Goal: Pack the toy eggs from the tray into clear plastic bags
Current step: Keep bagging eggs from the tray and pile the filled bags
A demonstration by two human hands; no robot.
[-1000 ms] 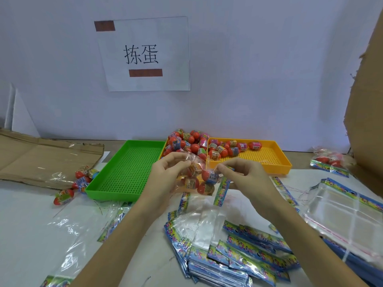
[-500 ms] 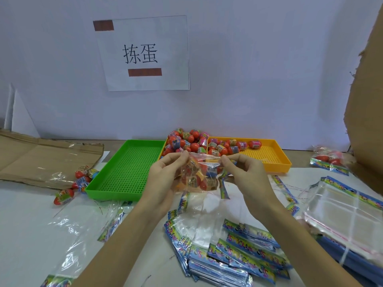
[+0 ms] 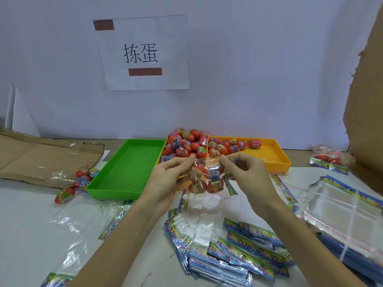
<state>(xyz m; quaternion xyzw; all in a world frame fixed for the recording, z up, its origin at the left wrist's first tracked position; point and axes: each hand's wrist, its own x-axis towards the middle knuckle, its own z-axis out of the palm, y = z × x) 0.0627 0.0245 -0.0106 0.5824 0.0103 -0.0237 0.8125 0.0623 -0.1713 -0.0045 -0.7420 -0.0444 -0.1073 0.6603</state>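
Film of the clear bag (image 3: 204, 179), egg-loaded, held above the table before the orange tray (image 3: 277, 162), looks thin and slippery; left hand (image 3: 167, 179) and right hand (image 3: 246, 172) pinch its top edge, the soundest hold.

One head-worn camera looks forward and down, close over the tabletop (image 3: 24, 224) (wide-angle), facing the wall sign (image 3: 145, 52) beyond it.

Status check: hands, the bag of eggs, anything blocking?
Left hand and right hand pinch the bag top, held above the table. Toy eggs inside. Nothing blocking.
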